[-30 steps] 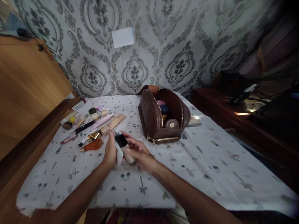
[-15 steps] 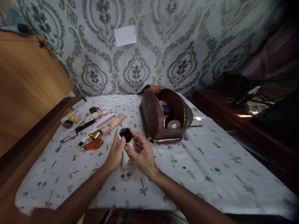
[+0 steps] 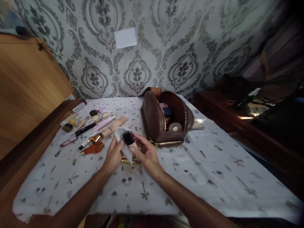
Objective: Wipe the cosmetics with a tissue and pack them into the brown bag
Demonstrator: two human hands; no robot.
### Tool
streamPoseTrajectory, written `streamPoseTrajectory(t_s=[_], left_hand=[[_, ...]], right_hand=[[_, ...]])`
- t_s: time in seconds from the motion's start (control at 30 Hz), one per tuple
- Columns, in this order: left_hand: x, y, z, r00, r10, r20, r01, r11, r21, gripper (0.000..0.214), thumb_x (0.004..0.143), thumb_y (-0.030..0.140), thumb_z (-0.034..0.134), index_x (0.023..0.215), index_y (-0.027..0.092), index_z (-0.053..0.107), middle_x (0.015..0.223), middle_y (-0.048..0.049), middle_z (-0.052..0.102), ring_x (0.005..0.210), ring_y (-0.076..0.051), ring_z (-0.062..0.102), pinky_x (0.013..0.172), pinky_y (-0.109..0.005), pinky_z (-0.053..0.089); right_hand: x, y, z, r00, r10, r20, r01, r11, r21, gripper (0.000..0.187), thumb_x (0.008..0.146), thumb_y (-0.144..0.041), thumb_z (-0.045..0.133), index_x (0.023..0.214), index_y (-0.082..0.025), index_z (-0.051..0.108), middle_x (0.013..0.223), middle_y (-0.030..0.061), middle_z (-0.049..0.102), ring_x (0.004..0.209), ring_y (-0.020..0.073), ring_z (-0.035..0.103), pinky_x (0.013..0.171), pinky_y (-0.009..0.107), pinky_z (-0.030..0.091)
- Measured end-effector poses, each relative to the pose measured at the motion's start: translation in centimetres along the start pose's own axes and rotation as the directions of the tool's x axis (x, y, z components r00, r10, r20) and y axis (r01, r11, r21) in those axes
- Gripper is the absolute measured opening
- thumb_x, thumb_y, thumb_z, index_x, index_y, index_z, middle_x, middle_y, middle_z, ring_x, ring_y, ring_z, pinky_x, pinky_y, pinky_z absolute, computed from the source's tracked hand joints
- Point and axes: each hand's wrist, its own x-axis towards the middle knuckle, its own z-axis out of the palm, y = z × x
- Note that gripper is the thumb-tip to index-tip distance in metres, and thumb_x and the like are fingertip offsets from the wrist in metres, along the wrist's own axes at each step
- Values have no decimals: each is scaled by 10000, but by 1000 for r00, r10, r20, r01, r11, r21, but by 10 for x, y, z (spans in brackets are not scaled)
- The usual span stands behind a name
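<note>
My right hand [image 3: 148, 155] is closed round a small foundation bottle [image 3: 129, 139] with a square black cap, tilted above the table. In my left hand [image 3: 112, 156] is a white wipe [image 3: 127, 152], held against the left side of the bottle. Gold-coloured items [image 3: 129, 161] lie on the cloth just below my hands, partly hidden. A brown leather makeup bag [image 3: 153, 118] stands unzipped behind my right hand, with a dark blue-lidded container [image 3: 167, 112] inside. Left of my hands lie an orange teardrop-shaped bottle [image 3: 93, 148] and a beige tube [image 3: 114, 127].
More cosmetics spread over the left of the patterned tablecloth [image 3: 95, 193]: a black tube [image 3: 85, 129], a pink tube [image 3: 104, 123], small jars [image 3: 95, 118] and a brush [image 3: 67, 127]. A wooden cabinet [image 3: 30, 82] borders the left side. Dark red furniture [image 3: 209, 99] stands at the right.
The wipe has shifted up and spread beside the bottle's cap, and my left hand has moved slightly left. More of the gold items below now shows. The view has shifted slightly.
</note>
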Motion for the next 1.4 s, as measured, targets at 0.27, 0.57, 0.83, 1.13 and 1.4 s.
streamPoseTrajectory(t_s=[0.27,0.57,0.83,1.13,1.4], left_hand=[[0,8,-7,999,-5,52,6,1000,-22,353,727,484,770,939,207,716,1123,-83,719,1337,-281,485,1139,-365,367],[-1,8,-3,997,7,-80,9,981,195,354,824,540,638,961,222,708,962,-74,723,1188,-295,588,1065,-423,457],[-5,-4,-2,984,92,-151,-75,990,117,543,947,605,385,1282,215,559,1218,-99,656,1252,-255,552,1056,-378,450],[-13,13,3,868,366,335,-493,557,668,385,982,309,422,1324,198,561,1386,-138,446,1357,-244,429,1125,-383,368],[-6,15,-5,914,391,-113,-308,846,435,451,984,487,383,1281,203,570,1244,-97,624,1213,-256,544,1091,-402,384]], right_hand=[[3,-3,-1,881,436,183,-468,748,470,360,657,-387,863,928,-213,701,766,-8,713,574,108,607,541,213,497],[4,-5,4,934,348,73,-346,842,413,334,639,-383,865,878,-227,691,825,-18,704,664,122,633,618,231,520],[4,4,0,986,-76,-148,44,977,-209,325,726,-312,750,1023,-242,639,937,26,661,885,202,618,803,344,506],[-4,14,4,952,-305,22,263,779,-570,100,743,-166,587,830,-211,567,802,8,536,733,181,529,658,298,458],[-1,6,5,995,-94,-25,78,929,-362,353,803,-331,684,1137,-225,639,1005,57,640,952,227,600,859,376,496]])
